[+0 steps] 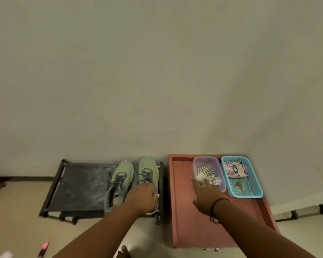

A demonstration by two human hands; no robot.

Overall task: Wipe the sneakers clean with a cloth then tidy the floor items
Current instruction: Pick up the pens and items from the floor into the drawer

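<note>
The left hand (143, 197) curls over the heel of the right green sneaker (148, 175) on the black rack (78, 185). Right hand (206, 193), fingers straight, touches the striped cloth (207, 175) in the clear tub (209, 162) on the red tray (183, 211), beside a blue basket (254, 185).

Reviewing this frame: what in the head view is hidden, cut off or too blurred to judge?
- Right sneaker: heel and rear hidden under the left hand; the grip cannot be judged.
- Striped cloth in the clear tub: near part covered by the right hand; contact with it is unclear.
- Pink object: blurred, unidentifiable.
- Brown item in the blue basket: too small to name.
</note>
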